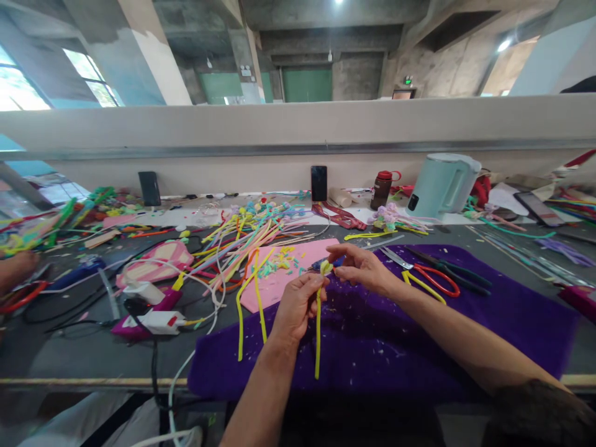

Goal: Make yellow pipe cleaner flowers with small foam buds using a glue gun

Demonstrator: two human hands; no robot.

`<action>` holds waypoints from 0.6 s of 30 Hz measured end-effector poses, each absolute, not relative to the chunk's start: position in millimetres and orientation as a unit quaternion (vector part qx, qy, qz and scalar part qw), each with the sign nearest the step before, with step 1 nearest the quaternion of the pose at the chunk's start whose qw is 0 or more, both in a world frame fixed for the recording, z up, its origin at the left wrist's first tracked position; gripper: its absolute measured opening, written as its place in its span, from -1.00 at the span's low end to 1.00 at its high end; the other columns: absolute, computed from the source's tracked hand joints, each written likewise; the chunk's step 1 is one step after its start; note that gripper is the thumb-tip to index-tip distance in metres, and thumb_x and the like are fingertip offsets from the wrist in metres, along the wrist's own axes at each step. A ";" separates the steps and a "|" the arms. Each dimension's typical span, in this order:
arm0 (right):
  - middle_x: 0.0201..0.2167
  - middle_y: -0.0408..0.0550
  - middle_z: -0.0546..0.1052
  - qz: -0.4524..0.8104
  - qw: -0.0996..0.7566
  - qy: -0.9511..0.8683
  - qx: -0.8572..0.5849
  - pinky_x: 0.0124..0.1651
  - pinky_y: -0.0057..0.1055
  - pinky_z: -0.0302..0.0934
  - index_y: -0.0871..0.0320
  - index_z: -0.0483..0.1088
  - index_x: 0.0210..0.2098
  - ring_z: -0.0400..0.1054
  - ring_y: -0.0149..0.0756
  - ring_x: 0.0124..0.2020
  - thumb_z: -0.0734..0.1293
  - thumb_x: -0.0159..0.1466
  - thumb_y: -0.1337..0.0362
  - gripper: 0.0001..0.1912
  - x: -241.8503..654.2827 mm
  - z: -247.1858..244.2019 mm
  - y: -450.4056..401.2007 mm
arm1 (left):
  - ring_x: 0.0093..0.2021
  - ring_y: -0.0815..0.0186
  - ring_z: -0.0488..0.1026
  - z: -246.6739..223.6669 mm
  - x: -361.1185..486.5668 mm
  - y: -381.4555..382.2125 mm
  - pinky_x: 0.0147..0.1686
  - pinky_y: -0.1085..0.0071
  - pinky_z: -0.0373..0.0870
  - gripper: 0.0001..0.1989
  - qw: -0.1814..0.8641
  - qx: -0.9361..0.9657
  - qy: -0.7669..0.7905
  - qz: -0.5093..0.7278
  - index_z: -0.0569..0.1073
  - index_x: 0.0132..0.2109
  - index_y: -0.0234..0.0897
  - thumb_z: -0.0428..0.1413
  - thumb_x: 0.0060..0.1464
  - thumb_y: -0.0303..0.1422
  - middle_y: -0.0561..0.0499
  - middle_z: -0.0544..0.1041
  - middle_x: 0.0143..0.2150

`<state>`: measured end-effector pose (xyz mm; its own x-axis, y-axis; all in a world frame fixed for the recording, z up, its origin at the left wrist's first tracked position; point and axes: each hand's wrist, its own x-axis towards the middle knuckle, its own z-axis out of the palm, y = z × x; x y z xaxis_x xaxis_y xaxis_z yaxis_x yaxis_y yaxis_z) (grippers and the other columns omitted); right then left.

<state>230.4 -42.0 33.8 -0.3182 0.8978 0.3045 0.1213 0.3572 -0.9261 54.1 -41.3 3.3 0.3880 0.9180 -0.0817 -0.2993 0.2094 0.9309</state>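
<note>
My left hand point(302, 302) pinches a yellow pipe cleaner point(318, 338) between thumb and fingers. One end hangs straight down over the purple cloth point(372, 347); the upper end is a small curled yellow head point(325, 267). Beside that head is my right hand point(361, 267), its fingers curved and apart, with nothing visibly gripped. Just behind the fingers lies a blue-handled tool point(318, 266), partly hidden. More bent yellow pipe cleaners point(259, 298) lie to the left, across a pink sheet point(307, 251) scattered with short yellow and green bits point(282, 261).
At right on the cloth rest red-handled scissors point(437, 280), dark-handled pliers point(465, 276) and another yellow pipe cleaner point(426, 288). A kettle point(440, 186), bottle point(382, 189) and phone point(319, 183) stand behind. Power plugs point(161, 321) and cables are left, near another person's hand point(16, 273).
</note>
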 end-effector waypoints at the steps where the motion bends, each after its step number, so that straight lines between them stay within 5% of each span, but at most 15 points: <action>1: -0.25 -0.07 0.40 0.466 0.460 -0.654 -0.380 -0.56 -0.55 0.09 0.14 0.28 -0.05 0.24 -0.52 -0.54 0.31 0.10 0.20 -0.58 227.6 30.8 -41.5 | -0.77 0.63 0.14 3.5 54.5 -42.1 -0.81 0.68 -0.06 -0.78 0.684 0.460 0.347 0.448 0.43 -0.37 -0.37 0.11 -0.08 -0.26 0.12 0.36 -0.63; 7: -0.63 -0.22 0.35 0.565 0.491 -0.534 -0.394 -0.68 -0.59 -0.05 0.22 0.41 -0.34 0.14 -0.56 -0.70 0.38 -0.01 0.17 -0.72 210.7 12.9 -44.0 | -0.75 0.62 0.15 6.4 56.4 -45.4 -0.78 0.67 -0.03 -0.79 0.648 0.468 0.368 0.475 0.41 -0.44 -0.34 0.16 -0.12 -0.26 0.11 0.40 -0.61; 18: -0.71 -0.21 0.33 0.559 0.515 -0.515 -0.396 -0.67 -0.56 -0.10 0.22 0.44 -0.40 0.11 -0.54 -0.71 0.37 0.02 0.14 -0.74 206.3 9.6 -47.9 | -0.72 0.57 0.10 9.1 60.4 -48.7 -0.74 0.60 -0.03 -0.78 0.581 0.493 0.396 0.512 0.41 -0.50 -0.34 0.18 -0.18 -0.25 0.13 0.34 -0.65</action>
<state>206.3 -47.9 9.6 -0.1557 0.9839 0.0875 -0.1681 0.0608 -0.9839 60.4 -48.7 9.1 0.1612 0.9859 0.0451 -0.2037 -0.0115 0.9790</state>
